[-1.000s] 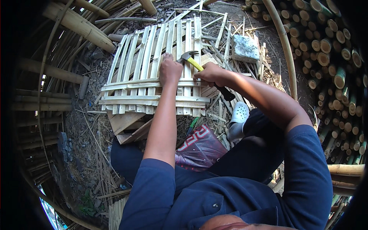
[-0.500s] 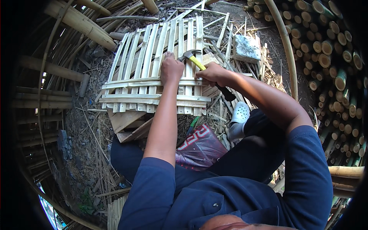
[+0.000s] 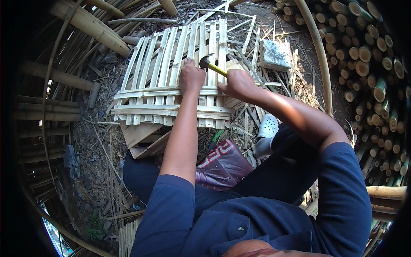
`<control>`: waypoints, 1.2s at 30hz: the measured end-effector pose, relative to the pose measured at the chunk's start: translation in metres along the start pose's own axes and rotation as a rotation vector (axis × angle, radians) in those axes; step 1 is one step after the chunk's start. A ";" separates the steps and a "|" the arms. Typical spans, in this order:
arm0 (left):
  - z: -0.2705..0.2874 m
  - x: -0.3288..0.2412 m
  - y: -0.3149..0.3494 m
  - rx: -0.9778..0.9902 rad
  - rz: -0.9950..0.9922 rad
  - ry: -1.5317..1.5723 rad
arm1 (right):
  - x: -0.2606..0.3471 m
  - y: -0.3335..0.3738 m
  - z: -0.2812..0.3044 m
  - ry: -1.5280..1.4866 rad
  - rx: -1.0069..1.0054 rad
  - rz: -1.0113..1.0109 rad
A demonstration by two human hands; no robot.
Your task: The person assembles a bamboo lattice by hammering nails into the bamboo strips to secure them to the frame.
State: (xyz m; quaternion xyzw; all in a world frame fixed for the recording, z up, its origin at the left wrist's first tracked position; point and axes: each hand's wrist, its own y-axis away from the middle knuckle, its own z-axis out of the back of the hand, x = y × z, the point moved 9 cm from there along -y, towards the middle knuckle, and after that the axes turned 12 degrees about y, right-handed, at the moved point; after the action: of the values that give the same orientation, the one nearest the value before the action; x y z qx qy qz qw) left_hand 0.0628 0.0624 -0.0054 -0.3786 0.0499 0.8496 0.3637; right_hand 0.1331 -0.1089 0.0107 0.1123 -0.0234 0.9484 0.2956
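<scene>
A panel of pale split-bamboo slats (image 3: pixel 168 55) lies in front of me, its long slats crossed by strips near the close end. My left hand (image 3: pixel 192 78) rests on the middle of the panel with its fingers bent together. What they pinch, if anything, is hidden beneath them. Just right of it, my right hand (image 3: pixel 239 84) is wrapped round the yellow handle of a claw hammer (image 3: pixel 218 70). The dark hammer head is close beside my left fingers, over the slats. The handle's lower end is out of sight behind my right hand and forearm.
Wooden boards (image 3: pixel 139 133) prop up the panel. A whitish block (image 3: pixel 275 55) sits beyond it on the right, among scattered bamboo offcuts. Cut bamboo poles (image 3: pixel 374 73) are stacked at right. A dark red printed bag or cloth (image 3: pixel 226 167) lies between my legs.
My right hand has turned the hammer, so its head sits differently and the dark handle end no longer shows. My left hand and the panel stay in place.
</scene>
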 end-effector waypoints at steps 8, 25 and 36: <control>0.003 0.000 0.002 0.005 0.034 0.018 | 0.004 0.001 -0.014 -0.072 0.062 -0.005; 0.004 0.002 0.001 -0.005 0.040 0.010 | -0.005 -0.005 -0.007 -0.095 0.161 -0.103; 0.007 0.004 -0.002 -0.121 -0.037 -0.005 | -0.020 -0.016 0.024 0.000 -0.171 0.041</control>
State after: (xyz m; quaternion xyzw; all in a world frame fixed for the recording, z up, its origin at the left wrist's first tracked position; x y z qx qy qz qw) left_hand 0.0579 0.0686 -0.0030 -0.3985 -0.0097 0.8452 0.3560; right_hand 0.1629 -0.1100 0.0289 0.0863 -0.1064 0.9489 0.2844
